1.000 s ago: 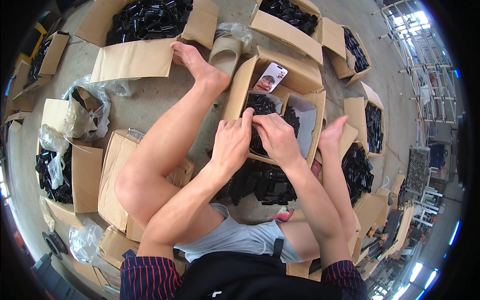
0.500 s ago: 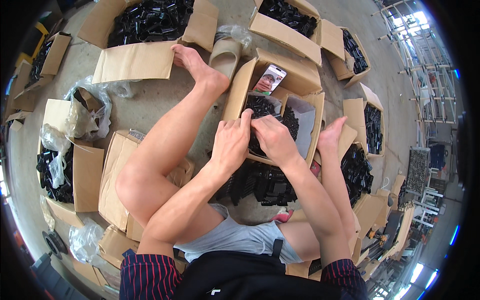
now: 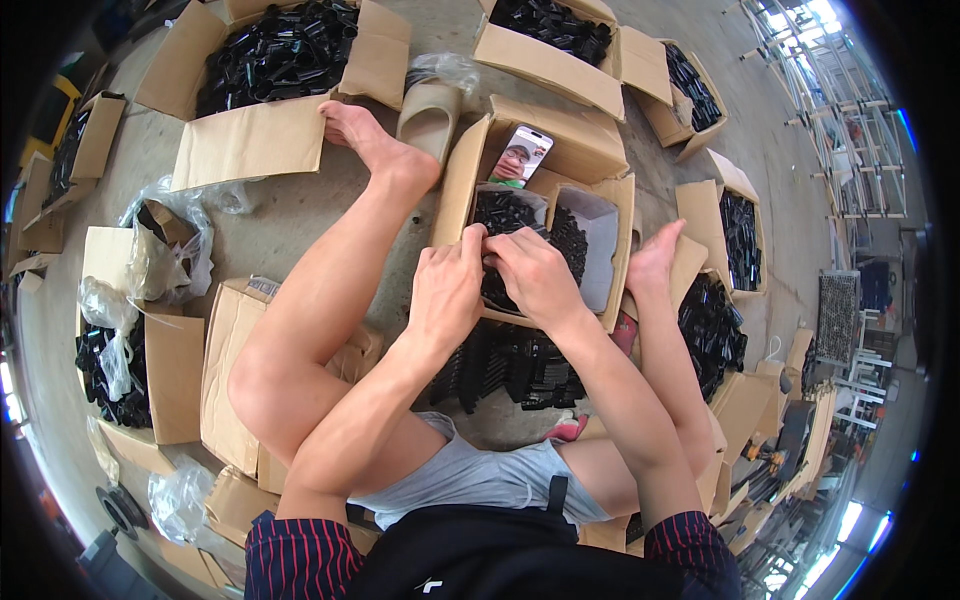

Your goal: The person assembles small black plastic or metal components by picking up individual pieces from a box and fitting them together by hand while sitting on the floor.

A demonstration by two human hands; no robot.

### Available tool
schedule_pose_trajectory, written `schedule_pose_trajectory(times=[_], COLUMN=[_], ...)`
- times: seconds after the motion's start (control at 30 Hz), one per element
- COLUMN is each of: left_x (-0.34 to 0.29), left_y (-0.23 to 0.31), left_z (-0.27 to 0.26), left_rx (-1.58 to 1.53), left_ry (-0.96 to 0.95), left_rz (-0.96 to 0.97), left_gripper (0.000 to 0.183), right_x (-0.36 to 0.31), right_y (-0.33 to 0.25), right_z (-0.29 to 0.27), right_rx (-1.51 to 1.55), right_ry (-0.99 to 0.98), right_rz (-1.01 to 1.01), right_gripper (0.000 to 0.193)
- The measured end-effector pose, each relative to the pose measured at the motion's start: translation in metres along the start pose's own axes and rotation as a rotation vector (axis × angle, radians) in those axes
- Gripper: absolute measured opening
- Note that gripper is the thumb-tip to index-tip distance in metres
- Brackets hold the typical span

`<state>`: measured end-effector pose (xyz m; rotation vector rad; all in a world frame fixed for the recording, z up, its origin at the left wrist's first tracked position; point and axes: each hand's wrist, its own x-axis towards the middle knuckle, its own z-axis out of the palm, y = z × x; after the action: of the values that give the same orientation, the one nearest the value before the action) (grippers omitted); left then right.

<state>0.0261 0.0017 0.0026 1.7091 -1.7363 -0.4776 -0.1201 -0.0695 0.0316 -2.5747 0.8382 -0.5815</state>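
My left hand [image 3: 447,290] and right hand [image 3: 535,275] meet above the near side of a cardboard box [image 3: 570,142]. Fingers on both hands are curled into pinches that almost touch; whatever is between them is too small or hidden to name. Inside the box are two pale liners, one holding small black parts [image 3: 507,208], the other finer black pieces [image 3: 569,238] beside its bare grey wall [image 3: 601,228]. A phone [image 3: 523,157] with a lit screen leans at the back of the box. Rows of black plastic pieces [image 3: 545,372] lie on the floor below my wrists.
Open cartons of black plastic parts stand around me: far left [image 3: 280,55], far middle [image 3: 555,28], right [image 3: 740,240] and left [image 3: 115,390]. A tan slipper [image 3: 428,120] lies by my left foot. Crumpled clear plastic [image 3: 180,490] and metal racks [image 3: 840,130] flank the area.
The view has shifted slightly, so the boxes sit a little further left. Both hands stay together over the box, with their fingers only slightly changed.
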Motion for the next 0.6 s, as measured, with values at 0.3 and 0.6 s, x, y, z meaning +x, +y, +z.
schedule_pose_trajectory(times=[0.3,0.6], left_x=[0.0002,0.0011], left_y=[-0.0017,-0.0018], left_z=[0.0021,-0.0002], left_rx=[-0.007,-0.015], left_ry=[-0.018,-0.021], left_rz=[-0.001,-0.010], left_gripper=[0.055,0.047], right_x=[0.0016,-0.0073], right_y=[0.0041,0.0059], right_z=[0.0006,0.0009], right_rx=[0.006,0.008], right_ry=[0.004,0.109], right_rz=[0.052,0.109], right_gripper=[0.014,0.011])
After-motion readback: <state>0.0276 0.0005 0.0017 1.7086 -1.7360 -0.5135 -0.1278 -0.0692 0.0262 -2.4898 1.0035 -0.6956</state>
